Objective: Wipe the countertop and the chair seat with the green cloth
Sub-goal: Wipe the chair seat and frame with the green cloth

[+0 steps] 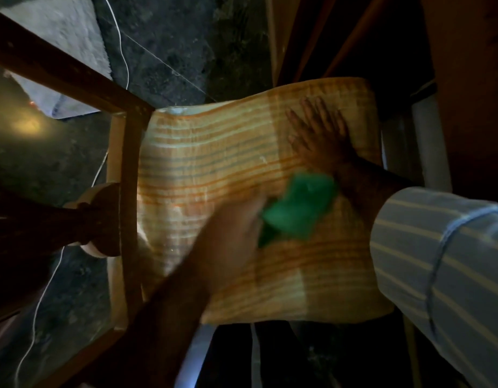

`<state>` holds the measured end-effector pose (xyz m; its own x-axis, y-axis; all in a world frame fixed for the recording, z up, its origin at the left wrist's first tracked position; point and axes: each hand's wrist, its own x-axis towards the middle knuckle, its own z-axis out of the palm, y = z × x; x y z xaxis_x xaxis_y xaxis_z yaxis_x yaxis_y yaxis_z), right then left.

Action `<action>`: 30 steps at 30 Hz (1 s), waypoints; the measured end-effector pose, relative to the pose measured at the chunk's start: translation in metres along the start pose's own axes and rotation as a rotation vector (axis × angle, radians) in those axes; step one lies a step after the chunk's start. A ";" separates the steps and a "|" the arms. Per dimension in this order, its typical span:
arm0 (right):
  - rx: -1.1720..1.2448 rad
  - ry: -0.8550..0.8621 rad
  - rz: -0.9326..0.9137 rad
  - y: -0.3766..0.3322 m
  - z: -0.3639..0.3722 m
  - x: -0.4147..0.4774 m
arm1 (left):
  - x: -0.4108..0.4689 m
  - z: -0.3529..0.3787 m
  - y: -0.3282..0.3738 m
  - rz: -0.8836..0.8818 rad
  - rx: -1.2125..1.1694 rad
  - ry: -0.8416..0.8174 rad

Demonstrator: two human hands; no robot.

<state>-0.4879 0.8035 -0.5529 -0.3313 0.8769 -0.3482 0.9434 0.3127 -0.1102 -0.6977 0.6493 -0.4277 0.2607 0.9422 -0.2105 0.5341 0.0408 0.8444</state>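
Observation:
The chair seat [214, 152] fills the middle of the head view, covered in orange and pale striped fabric. My left hand [231, 233], blurred, grips the crumpled green cloth [295, 211] and presses it on the seat's right half. My right hand [318, 133] lies flat on the far right part of the seat with fingers spread, holding nothing. Its forearm runs back into a blue striped sleeve [444, 264]. The countertop is not in view.
The chair's dark wooden frame [127, 197] runs along the seat's left side, with a turned wooden post [99, 219] beside it. A thin white cord [46, 287] trails over the dark stone floor. A grey rug [60, 37] lies at top left. Wooden furniture [472, 79] stands at right.

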 end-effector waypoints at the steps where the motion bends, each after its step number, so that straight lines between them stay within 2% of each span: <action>1: -0.010 0.000 -0.004 -0.001 -0.001 -0.001 | 0.011 -0.011 -0.002 -0.025 0.072 0.124; 3: -0.024 0.020 0.001 -0.003 -0.003 -0.001 | 0.047 -0.026 -0.011 -0.049 0.247 0.369; 4: -0.028 0.029 0.009 -0.002 -0.002 -0.001 | 0.065 -0.028 -0.017 -0.061 0.321 0.414; 6: -0.002 0.012 0.017 -0.001 -0.002 0.000 | 0.096 -0.011 -0.028 -0.078 0.419 0.328; 9: 0.044 -0.057 0.028 0.001 -0.003 0.000 | 0.109 0.030 -0.052 -0.089 0.488 0.072; 13: -0.029 -0.029 -0.007 0.002 -0.001 -0.003 | 0.083 0.055 -0.065 -0.056 0.517 0.057; 16: -0.014 -0.001 0.017 -0.002 -0.001 -0.001 | 0.030 0.062 -0.057 0.023 0.455 0.035; 18: -0.002 0.006 0.026 -0.004 0.000 -0.002 | -0.018 0.067 -0.052 0.056 0.418 -0.076; 20: 0.009 0.008 0.013 -0.004 0.000 -0.002 | -0.056 0.063 -0.049 -0.023 0.308 -0.217; 22: 0.028 0.015 0.011 -0.003 0.001 -0.001 | -0.070 0.049 -0.049 -0.144 0.098 -0.251; 23: 0.039 0.017 0.021 -0.004 0.002 0.000 | -0.068 0.037 -0.050 -0.198 0.029 -0.215; 25: 0.047 0.019 0.051 -0.007 0.004 0.003 | -0.055 0.004 -0.051 -0.296 0.023 -0.040; 29: 0.046 0.062 0.094 -0.015 0.012 0.003 | -0.020 -0.066 -0.057 -0.339 0.382 0.375; 30: 0.046 0.073 0.097 -0.016 0.013 0.003 | -0.009 -0.076 -0.056 -0.323 0.394 0.476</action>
<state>-0.5037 0.7964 -0.5638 -0.2368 0.9271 -0.2906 0.9701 0.2093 -0.1228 -0.7916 0.6639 -0.4359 -0.2931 0.9502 -0.1062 0.8008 0.3047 0.5157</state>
